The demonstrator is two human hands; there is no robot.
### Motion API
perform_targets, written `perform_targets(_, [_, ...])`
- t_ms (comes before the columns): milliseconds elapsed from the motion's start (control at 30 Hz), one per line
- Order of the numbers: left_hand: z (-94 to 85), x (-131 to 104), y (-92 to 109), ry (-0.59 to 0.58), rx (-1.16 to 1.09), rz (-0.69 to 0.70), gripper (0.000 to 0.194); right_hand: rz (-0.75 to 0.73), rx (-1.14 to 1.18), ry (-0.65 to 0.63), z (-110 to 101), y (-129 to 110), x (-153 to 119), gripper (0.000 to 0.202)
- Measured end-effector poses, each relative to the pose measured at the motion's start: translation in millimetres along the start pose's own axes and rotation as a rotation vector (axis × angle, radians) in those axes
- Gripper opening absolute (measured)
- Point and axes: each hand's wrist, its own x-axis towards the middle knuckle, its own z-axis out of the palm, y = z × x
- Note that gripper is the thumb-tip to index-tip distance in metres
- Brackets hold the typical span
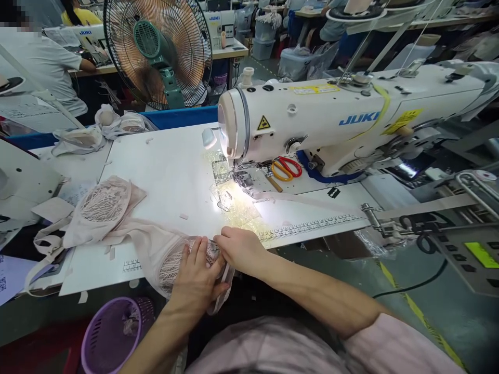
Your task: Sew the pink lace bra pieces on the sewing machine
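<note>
A pale pink bra (150, 246) with lace-patterned cups lies along the front edge of the sewing table, its near cup hanging partly over the edge. My left hand (197, 278) rests over that near cup, fingers on top of the lace and thumb by the band, holding it. At the cup's right edge, my right hand (241, 250) is closed in a pinch on the fabric. The far cup (105, 202) lies to the left with a strap (42, 249) trailing off. Beyond my hands, the lit needle area of a white sewing machine (296, 114) is apart from the bra.
Red and yellow scissors (286, 169) lie under the machine arm. A narrow tape (312, 198) runs from the needle area towards a metal feeder (370, 213). A purple basket (113, 337) stands below left. Behind are a large fan (156, 52) and a seated person (42, 72).
</note>
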Motion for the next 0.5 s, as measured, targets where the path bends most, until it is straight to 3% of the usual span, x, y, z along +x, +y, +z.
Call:
perform_targets(133, [7.7, -1.3, 0.6, 0.029, 0.001, -0.011, 0.065, -0.031, -0.016, -0.010, -1.4, 2.3, -1.4, 0.017])
perform_targets(367, [-10.6, 3.0, 1.4, -0.027, 0.011, 0.032, 0.068, 0.016, -0.025, -0.120, -19.0, 7.7, -16.6, 0.019])
perform_targets(500, [-12.8, 3.9, 1.0, 0.025, 0.025, 0.050, 0.070, 0.014, -0.006, -0.085, -19.0, 8.2, -16.1, 0.019])
